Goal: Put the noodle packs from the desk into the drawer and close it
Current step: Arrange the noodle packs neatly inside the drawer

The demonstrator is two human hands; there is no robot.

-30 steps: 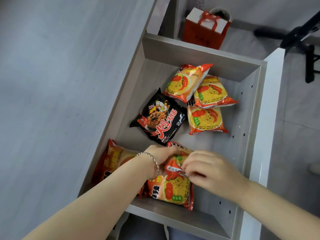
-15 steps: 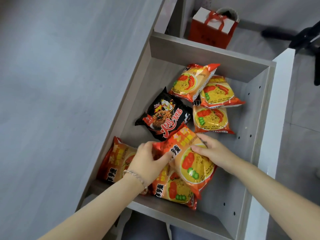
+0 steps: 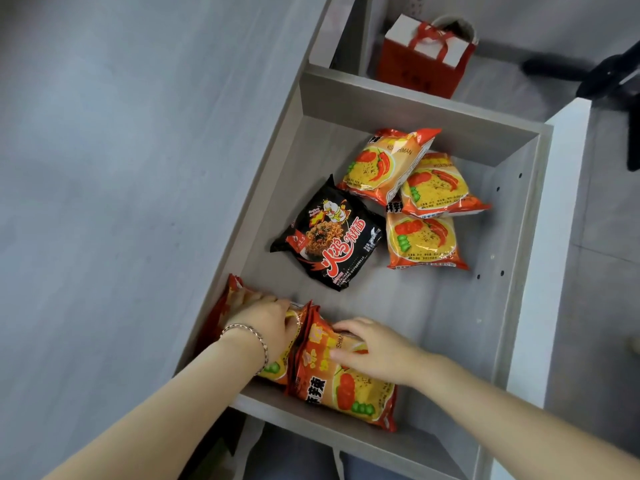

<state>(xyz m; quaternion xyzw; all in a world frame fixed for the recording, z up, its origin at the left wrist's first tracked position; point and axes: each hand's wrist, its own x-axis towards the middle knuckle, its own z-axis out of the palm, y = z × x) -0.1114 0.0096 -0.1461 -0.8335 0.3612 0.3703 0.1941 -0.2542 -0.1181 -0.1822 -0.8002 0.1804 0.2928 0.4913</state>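
Illumination is soft, diffuse and moderately dim, with a cool grey cast. Shadows are faint; a darker zone lies beneath the near wall of the open grey laminate drawer. The glossy orange plastic noodle packs carry small specular highlights. Wide-angle distortion bends straight edges toward the frame borders. Focus is slightly soft throughout.

Drawer: matt grey wood-grain laminate, smooth; small drilled holes in right wall. Tabletop: same matt grey finish. Orange noodle packs: glossy plastic film, crinkled at sealed edges. Black noodle pack: glossy plastic film. Red gift bag: matt paper, ribbon handles. Bracelet on left wrist: shiny metal beads.
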